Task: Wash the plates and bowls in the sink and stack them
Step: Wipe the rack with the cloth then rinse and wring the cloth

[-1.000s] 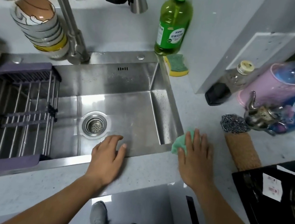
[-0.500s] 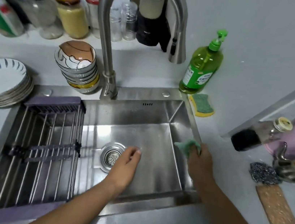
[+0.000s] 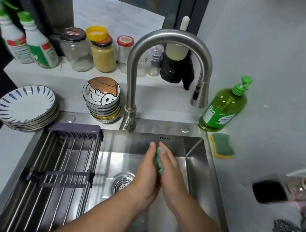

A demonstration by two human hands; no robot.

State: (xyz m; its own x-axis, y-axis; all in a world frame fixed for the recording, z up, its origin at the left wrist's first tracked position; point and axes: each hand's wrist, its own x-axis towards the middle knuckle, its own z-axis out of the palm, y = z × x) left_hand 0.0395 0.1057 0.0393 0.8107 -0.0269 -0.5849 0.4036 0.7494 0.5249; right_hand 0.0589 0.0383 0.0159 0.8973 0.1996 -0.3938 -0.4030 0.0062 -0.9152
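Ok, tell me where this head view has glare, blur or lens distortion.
Head view: glare streaks the steel sink floor by the drain; the white bottles at the left edge and the clutter at the right edge are smeared; wide-angle bending curves the window frame and the counter's edges; the hands pressing the green cloth are fairly sharp.

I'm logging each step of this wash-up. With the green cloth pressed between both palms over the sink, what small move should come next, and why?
Probably squeeze the green cloth out over the sink: the left hand and right hand sandwich it above the basin, which holds no dishes, while the plates and bowls sit stacked on the counter.
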